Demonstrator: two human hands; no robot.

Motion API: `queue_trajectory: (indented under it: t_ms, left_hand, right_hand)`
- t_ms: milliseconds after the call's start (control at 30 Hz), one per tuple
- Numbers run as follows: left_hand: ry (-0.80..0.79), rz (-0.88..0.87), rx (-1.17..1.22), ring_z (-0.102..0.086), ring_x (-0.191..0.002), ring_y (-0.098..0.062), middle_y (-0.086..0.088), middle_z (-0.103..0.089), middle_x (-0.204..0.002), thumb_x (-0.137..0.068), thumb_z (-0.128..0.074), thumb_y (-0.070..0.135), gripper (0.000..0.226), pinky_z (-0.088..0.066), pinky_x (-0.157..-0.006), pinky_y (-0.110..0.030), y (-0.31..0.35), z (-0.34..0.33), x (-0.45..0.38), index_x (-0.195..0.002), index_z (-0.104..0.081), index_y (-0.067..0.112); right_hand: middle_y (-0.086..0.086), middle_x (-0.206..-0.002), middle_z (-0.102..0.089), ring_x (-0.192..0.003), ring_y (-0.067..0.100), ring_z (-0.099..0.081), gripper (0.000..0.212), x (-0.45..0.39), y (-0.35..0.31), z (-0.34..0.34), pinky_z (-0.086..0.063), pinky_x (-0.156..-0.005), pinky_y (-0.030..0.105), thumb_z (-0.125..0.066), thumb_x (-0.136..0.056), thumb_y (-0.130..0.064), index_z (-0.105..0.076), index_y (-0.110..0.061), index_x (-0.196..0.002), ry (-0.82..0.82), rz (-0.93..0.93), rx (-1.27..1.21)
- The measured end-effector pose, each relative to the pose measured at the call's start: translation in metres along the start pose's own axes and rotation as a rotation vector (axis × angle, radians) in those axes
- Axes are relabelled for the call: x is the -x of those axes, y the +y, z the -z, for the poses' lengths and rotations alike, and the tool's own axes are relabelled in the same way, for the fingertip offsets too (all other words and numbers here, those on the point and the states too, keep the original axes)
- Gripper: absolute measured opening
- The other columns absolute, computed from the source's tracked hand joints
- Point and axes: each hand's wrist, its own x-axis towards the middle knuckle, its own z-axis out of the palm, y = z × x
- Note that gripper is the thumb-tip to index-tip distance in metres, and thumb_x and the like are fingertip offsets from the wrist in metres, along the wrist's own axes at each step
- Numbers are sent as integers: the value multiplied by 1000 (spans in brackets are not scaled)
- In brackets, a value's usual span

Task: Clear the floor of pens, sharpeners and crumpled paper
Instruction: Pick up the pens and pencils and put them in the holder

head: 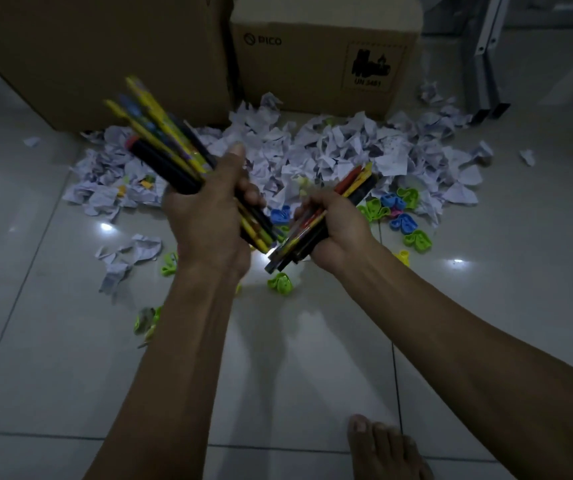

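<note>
**Two bundles of pens held above the floor**

Head view: one bundle of pens [160, 147] is gripped by the left hand [209, 216], a smaller bundle [316, 223] by the right hand [337, 226]. Crumpled paper [330, 147] is heaped on the floor [295, 358] before two boxes [323, 57]; sharpeners [406, 216] are scattered beside it.

Glossy pale tiled floor [312, 358] here; a big heap of crumpled paper [330, 147] spreads in front of two cardboard boxes [323, 53]; green and blue sharpeners [413, 239] lie scattered beside the heap; a bare foot [385, 448] stands on the tiles nearest the camera.
</note>
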Motion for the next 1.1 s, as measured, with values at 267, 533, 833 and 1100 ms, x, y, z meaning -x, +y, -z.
queue_trajectory:
  t_ms: [267, 533, 833, 1100]
  left_hand:
    - [314, 236, -42, -48, -40, -15, -4, -49, -53, -82, -72, 10, 20, -45, -46, -26, -41, 32, -13, -80, -53, 5]
    - [20, 708, 338, -64, -106, -37, -17, -63, -123, -80, -74, 24, 53, -54, -83, -52, -78, 12, -16, -127, -57, 5]
    - [-66, 741, 453, -59, -117, -34, -16, -63, -125, -70, -72, 23, 54, -57, -81, -43, -75, 2, 1, -120, -62, 5]
    - [-108, 782, 582, -69, -82, -29, -16, -67, -101, -95, -45, 27, 36, -60, -63, -35, -83, 5, 5, -119, -58, 3]
  right_hand:
    - [8, -56, -55, -41, 20, -56, 40, 13, -32, -21, -53, -49, 32, -68, -82, -2, -52, 3, -119, 30, 305, -78]
    - [10, -62, -58, -54, 21, -63, 14, 49, -2, -32, -55, -57, 31, -67, -89, -3, -54, -5, -91, -135, 662, 268]
    - [-1, -61, -59, -52, 12, -62, 11, 48, 6, -28, -53, -55, 23, -67, -89, -5, -56, -3, -92, -102, 694, 279]
    - [26, -81, -60, -64, 28, -65, 23, 45, 21, -27, -58, -63, 34, -69, -88, -7, -57, 2, -104, -90, 741, 250]
